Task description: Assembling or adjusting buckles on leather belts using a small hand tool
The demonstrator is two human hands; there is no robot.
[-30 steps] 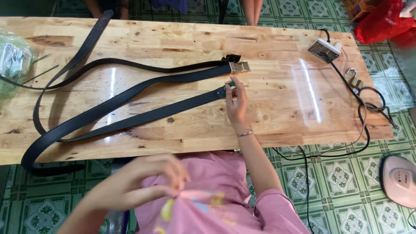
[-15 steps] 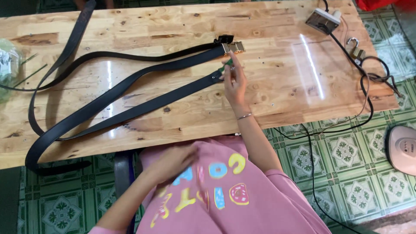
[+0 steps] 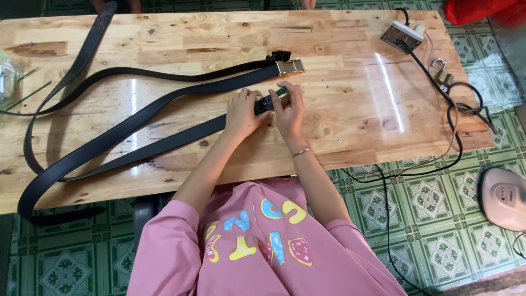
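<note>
Looking down from the head view, we logged the following.

Hands: our left hand [image 3: 241, 112] and right hand [image 3: 289, 107] lay close together on the table [image 3: 350, 126], both pinching the free end of a black belt [image 3: 164, 142]. Fingers of each hand curled over the strap; a small green piece [image 3: 281, 91] showed at the right fingertips, and we could not tell what it was.

Belt in hand: it ran from our hands leftward across the table, bent round at the near left edge and came back. No buckle showed on the end we held.

Second belt [image 3: 219, 82]: it lay just beyond our hands, with a gold buckle [image 3: 290, 67] already on its end. A third strap [image 3: 90, 52] ran off the far left edge.

Progress, as we judged it: one belt fitted with its buckle, the held one yet to be fitted.

Surface: pale wooden planks, glossy, with window glare.

Also on the table: a power strip [image 3: 402, 35] at the far right, a padlock [image 3: 441, 74] beside it, and a black cable [image 3: 455, 120] trailing over the edge.

Room: green patterned floor tiles [image 3: 427, 219]; a pinkish device [image 3: 504, 197] stood on them at right.
</note>
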